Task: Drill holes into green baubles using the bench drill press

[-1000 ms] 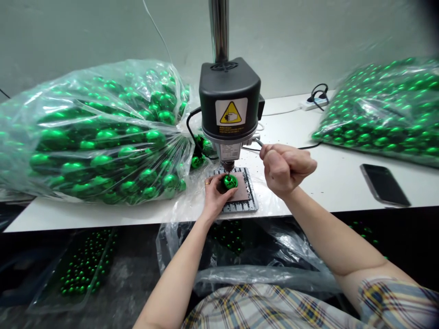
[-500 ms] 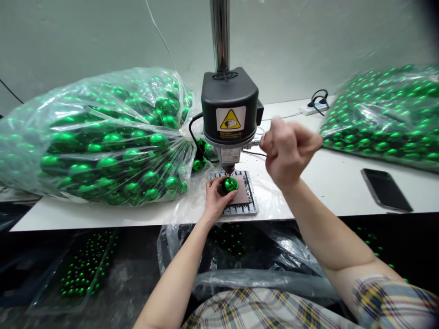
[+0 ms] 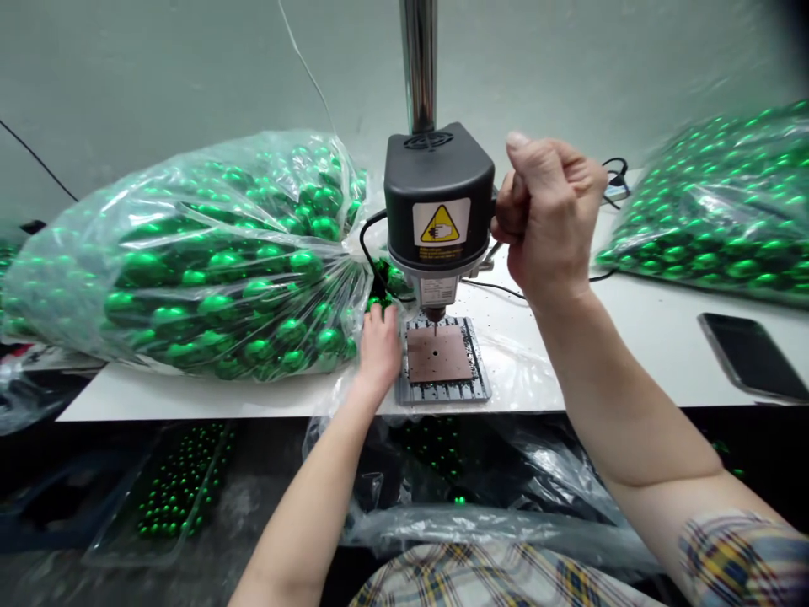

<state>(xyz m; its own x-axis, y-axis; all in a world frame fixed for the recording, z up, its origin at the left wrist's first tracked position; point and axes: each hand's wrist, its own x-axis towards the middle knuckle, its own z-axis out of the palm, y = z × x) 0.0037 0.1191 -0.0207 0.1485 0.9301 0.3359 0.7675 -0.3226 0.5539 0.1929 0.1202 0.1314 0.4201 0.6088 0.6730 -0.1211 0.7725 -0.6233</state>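
A small bench drill press [image 3: 439,198] with a black head stands on the white table. My right hand [image 3: 549,223] is closed in a fist at the right side of its head, around the feed lever [image 3: 497,251]; most of the lever is hidden. Below the drill bit [image 3: 435,329] lies a brown square plate [image 3: 441,354] with a small hole, on a grey slotted base [image 3: 446,392]. My left hand [image 3: 377,350] is left of the base, fingers stretched toward shiny green balls [image 3: 381,299] at the bag's mouth. Whether the fingertips touch a ball is unclear.
A large clear bag [image 3: 190,270] of green balls fills the table's left side; another bag [image 3: 720,211] sits at right. A phone [image 3: 755,358] lies near the front edge. Below hang an open plastic bag [image 3: 493,523] with balls and a clear bin [image 3: 183,480].
My left hand has left the plate and moved left to the bag's mouth. The green ball it held under the bit is gone from there. My right hand has stayed beside the drill head.
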